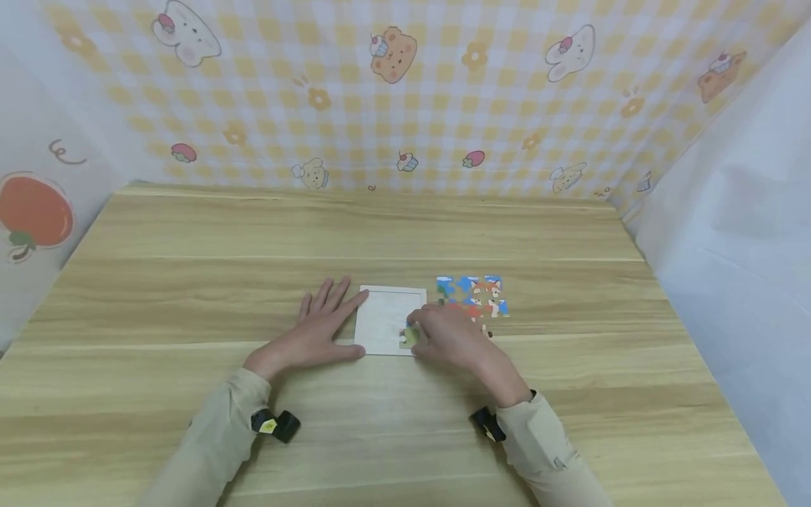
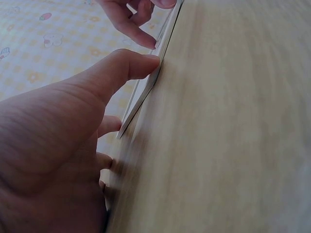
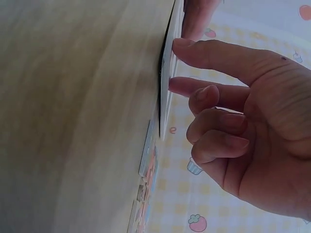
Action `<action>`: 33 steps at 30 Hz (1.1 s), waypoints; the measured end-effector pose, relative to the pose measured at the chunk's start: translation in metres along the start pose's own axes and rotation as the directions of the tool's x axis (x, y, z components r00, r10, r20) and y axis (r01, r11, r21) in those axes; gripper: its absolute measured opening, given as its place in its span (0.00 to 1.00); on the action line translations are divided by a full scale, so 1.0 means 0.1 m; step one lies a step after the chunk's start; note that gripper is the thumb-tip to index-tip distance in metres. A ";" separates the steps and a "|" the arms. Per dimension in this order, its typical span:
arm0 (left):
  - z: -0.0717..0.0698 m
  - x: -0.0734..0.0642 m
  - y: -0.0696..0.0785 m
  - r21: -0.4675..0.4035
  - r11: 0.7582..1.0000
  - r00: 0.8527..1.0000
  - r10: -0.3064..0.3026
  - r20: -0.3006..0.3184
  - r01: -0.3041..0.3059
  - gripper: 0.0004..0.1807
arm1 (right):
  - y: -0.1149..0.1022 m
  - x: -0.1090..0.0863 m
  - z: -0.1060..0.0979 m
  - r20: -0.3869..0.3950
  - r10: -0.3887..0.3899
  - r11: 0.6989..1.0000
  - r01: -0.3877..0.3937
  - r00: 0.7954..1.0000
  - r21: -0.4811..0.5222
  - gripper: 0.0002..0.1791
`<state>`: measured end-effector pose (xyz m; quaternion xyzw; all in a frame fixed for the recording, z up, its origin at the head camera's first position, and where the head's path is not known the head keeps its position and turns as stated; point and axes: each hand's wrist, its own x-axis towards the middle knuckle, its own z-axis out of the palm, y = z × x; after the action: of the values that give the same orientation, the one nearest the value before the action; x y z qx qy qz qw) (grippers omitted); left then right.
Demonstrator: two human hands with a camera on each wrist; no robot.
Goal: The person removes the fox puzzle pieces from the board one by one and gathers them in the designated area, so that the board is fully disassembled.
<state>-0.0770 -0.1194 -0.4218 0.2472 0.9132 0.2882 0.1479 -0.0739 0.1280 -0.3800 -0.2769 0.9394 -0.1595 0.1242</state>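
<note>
A white square puzzle tray (image 1: 383, 317) lies flat on the wooden table. My left hand (image 1: 322, 329) rests at its left side with fingers spread, the thumb at the lower left corner and the index finger near the upper left. In the tray's lower right corner sits a green jigsaw piece (image 1: 410, 336). Thumb and index finger of my right hand (image 1: 451, 335) pinch this piece at its edges, while the other fingers curl inward in the right wrist view. The tray (image 2: 144, 92) shows nearly edge-on beside the left thumb.
Several colourful jigsaw pieces (image 1: 472, 290) with a fox picture lie to the right of the tray, partly hidden behind my right hand. A yellow checked cloth (image 1: 437, 113) with cartoon prints hangs behind the table (image 1: 253, 232). White cloth (image 1: 728, 211) hangs at the right side.
</note>
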 end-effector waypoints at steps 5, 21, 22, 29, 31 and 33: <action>0.00 0.00 0.00 0.002 1.000 1.000 0.004 0.001 -0.004 0.50 | 0.01 0.00 0.01 -0.008 0.023 1.000 -0.023 1.000 0.008 0.20; -0.01 -0.01 0.00 -0.002 1.000 1.000 0.009 -0.007 -0.009 0.49 | -0.01 -0.03 0.02 -0.031 0.010 1.000 -0.010 0.999 -0.004 0.21; -0.01 -0.01 0.00 -0.002 1.000 1.000 0.008 -0.006 -0.008 0.49 | -0.01 -0.03 0.02 -0.027 0.013 1.000 -0.013 1.000 0.000 0.21; -0.02 -0.01 0.01 -0.004 1.000 1.000 0.008 -0.003 -0.008 0.49 | 0.00 -0.03 0.02 -0.038 0.014 1.000 -0.013 0.999 0.027 0.20; -0.03 -0.01 0.01 -0.005 1.000 1.000 0.008 -0.001 -0.008 0.49 | 0.00 -0.03 0.02 -0.041 0.013 1.000 -0.012 0.999 0.028 0.20; -0.03 -0.01 0.01 -0.001 1.000 1.000 0.007 0.001 -0.007 0.49 | 0.00 -0.03 0.02 -0.053 0.001 0.999 0.000 0.999 0.035 0.20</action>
<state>-0.0771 -0.1204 -0.4190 0.2503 0.9121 0.2892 0.1474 -0.0711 0.1291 -0.3812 -0.2701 0.9395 -0.1831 0.1040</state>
